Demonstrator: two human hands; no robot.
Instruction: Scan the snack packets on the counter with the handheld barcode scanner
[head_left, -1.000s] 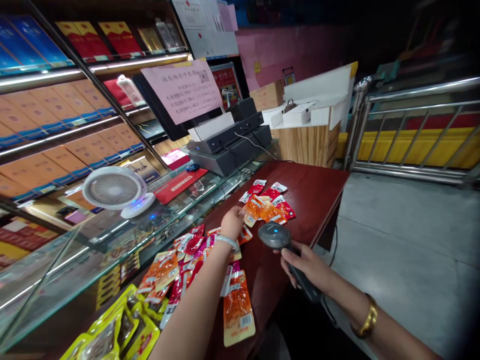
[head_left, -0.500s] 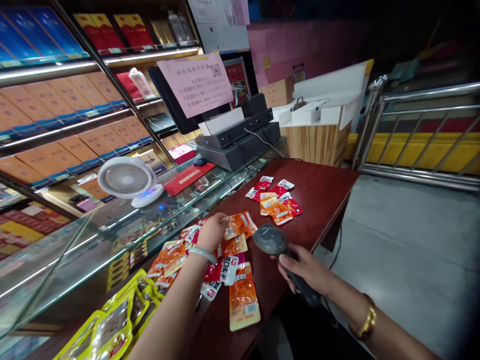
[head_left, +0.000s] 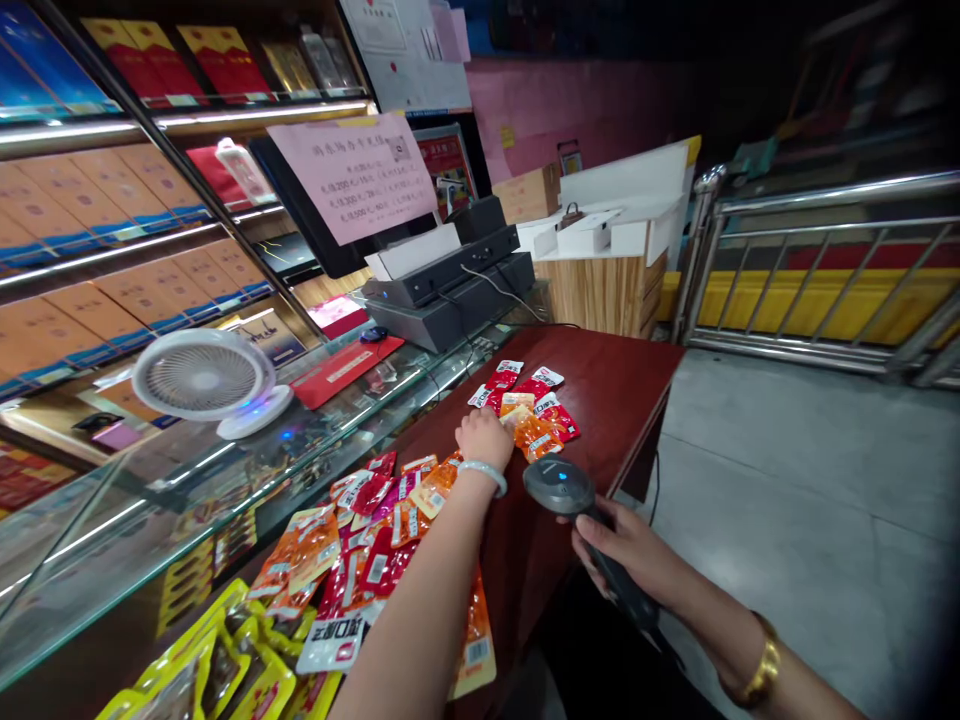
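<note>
Shop: boxed goods (head_left: 82, 205) are lining lit shelves (head_left: 247, 113) at upper left, glass counter (head_left: 135, 535) is running below them, handheld scanner (head_left: 559, 485) is showing at lower right.

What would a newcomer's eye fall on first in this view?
Probably the shiny red and orange packets spread over the dark red table, with the left hand at a smaller cluster farther along. Next, the dark handheld scanner in the right hand, right of centre. Behind, left of centre, a pink sign covers much of a monitor.
</note>
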